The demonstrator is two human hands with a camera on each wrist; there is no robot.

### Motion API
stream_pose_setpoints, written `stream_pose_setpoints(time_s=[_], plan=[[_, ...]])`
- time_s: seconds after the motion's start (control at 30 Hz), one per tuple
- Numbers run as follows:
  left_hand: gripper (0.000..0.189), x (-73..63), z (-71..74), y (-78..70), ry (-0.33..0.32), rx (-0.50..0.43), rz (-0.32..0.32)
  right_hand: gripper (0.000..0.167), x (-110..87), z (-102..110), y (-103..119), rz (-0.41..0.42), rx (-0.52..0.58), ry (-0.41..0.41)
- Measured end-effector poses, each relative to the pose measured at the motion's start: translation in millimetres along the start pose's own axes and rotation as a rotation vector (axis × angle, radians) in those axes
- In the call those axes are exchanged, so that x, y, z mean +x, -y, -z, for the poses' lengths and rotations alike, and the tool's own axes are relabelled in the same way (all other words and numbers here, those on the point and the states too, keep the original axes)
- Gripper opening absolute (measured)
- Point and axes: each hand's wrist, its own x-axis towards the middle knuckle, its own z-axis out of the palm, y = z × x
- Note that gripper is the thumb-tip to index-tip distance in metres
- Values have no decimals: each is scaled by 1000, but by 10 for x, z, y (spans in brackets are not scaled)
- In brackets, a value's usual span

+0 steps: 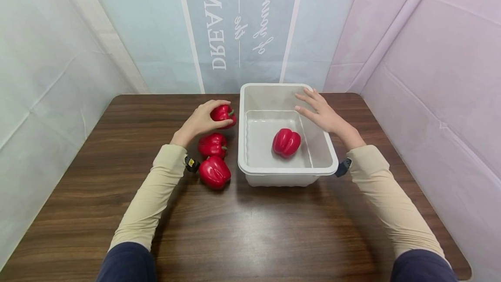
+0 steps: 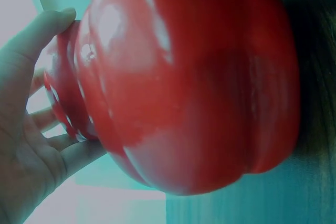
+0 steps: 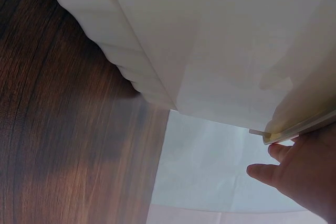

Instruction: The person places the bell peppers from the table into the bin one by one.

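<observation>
In the head view my left hand point(image 1: 203, 120) curls round a red bell pepper point(image 1: 223, 116) with a green stem, thumb on the near side and fingers on the far side. Just nearer lies a second bell pepper point(image 1: 212, 145), and a third bell pepper point(image 1: 215, 172) sits by the left wrist. The left wrist view is mostly filled by a bell pepper point(image 2: 184, 87) close to the camera. My right hand point(image 1: 324, 114) is over the right rim of the white plastic bin point(image 1: 288, 171), fingers spread. One more bell pepper point(image 1: 286, 142) lies inside the bin.
The bin stands on a dark wooden table point(image 1: 250, 225), right of the loose peppers. Behind the table hangs a pale blue cloth point(image 1: 156, 34) with printed lettering. Whitish cloth point(image 1: 442, 99) walls stand at both sides.
</observation>
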Motion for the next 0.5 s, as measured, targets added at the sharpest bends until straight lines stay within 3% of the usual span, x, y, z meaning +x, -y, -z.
stream_pose_setpoints(time_s=[0.5], plan=[[60,-13,33,-43,-22,-30,-14,60,-13,15,15,-2,10,1]])
